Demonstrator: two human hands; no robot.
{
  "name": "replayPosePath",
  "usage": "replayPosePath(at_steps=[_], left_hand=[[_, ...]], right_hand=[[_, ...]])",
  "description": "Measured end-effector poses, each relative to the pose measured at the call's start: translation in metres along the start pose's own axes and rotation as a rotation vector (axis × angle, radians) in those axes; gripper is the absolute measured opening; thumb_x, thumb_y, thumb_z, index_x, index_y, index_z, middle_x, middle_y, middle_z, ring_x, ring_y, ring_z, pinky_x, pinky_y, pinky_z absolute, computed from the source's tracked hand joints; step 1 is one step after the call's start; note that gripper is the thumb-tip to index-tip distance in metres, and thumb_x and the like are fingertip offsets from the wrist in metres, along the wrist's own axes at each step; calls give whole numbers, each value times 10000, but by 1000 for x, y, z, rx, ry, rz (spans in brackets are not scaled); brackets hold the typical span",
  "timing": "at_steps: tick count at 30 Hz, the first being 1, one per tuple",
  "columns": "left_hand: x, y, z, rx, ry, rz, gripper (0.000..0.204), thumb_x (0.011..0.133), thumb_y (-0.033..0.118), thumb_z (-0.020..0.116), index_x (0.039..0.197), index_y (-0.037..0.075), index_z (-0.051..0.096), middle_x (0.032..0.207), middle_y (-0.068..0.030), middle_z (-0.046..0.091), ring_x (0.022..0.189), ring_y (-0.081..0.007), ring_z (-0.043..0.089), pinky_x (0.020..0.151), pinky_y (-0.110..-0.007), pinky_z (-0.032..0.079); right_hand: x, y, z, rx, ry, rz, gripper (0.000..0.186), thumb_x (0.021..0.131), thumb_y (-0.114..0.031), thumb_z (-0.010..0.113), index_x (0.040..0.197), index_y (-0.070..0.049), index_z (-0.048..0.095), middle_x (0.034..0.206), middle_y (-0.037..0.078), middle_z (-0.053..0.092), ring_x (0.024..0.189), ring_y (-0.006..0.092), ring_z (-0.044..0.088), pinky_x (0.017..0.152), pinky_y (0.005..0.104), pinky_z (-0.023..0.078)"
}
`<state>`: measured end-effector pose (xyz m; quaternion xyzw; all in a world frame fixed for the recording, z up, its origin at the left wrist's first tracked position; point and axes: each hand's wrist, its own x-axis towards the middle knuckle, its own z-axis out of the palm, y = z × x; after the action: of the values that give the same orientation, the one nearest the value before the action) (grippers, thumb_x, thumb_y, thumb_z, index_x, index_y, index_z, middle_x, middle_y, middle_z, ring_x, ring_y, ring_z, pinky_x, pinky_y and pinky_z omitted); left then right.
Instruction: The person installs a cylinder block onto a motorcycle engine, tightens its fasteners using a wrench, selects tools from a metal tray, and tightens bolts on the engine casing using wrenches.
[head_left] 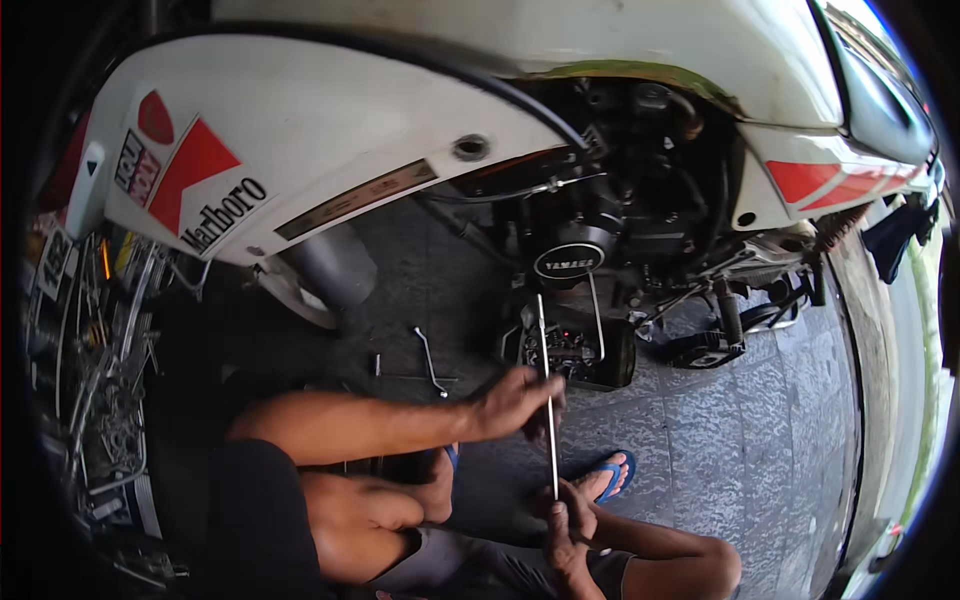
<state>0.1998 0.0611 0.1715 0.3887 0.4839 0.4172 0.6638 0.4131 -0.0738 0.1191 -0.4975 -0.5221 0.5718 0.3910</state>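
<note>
Broad floor edging motorcycle, right hand closed round rod, left hand blurred, hold unclear

A dark grey tiled floor spreads below, its surface shinier and lighter toward the right. Left of centre on it lies a slim silver wrench with bent ends; a short silver metal cylinder is near it on the left. Along the left side crowds a jumbled heap of metal parts, with a narrow orange strip near its top. A large white fairing with red patches spans the upper left. At far right, a black cloth hangs beside a weathered grey-brown ledge.
</note>
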Motion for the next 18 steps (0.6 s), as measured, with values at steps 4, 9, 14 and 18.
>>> replayPosePath(at_steps=[4, 9, 14, 18], left_hand=[[45, -36, -66, 70, 145, 133, 419, 1006, 366, 467, 820, 45, 661, 658, -80, 644, 537, -179, 620, 495, -314, 516], [73, -23, -65, 163, 187, 116, 444, 1011, 365, 455, 801, 37, 670, 652, -77, 646, 566, -173, 612, 542, -339, 498], [91, -34, -80, 251, 249, 180, 457, 1012, 381, 450, 811, 35, 672, 636, -68, 636, 569, -175, 598, 567, -355, 489], [91, -23, -70, 242, 221, 139, 490, 986, 445, 462, 842, 29, 677, 678, -82, 644, 592, -188, 613, 571, -352, 503]], right_hand=[[20, -30, 24, 227, -65, 147, 394, 998, -276, 514, 1135, 92, 543, 725, 22, 525, 596, 96, 472, 530, 236, 385], [50, -50, 40, 473, 9, 305, 361, 992, -251, 527, 1146, 75, 547, 668, -12, 442, 569, 96, 432, 529, 237, 377], [58, -49, 56, 642, 21, 326, 329, 994, -178, 520, 1193, 84, 522, 644, -10, 444, 564, 102, 457, 691, 343, 539], [59, -40, 56, 799, 28, 369, 320, 987, -193, 540, 1182, 61, 539, 641, -16, 435, 563, 106, 456, 702, 370, 531]])
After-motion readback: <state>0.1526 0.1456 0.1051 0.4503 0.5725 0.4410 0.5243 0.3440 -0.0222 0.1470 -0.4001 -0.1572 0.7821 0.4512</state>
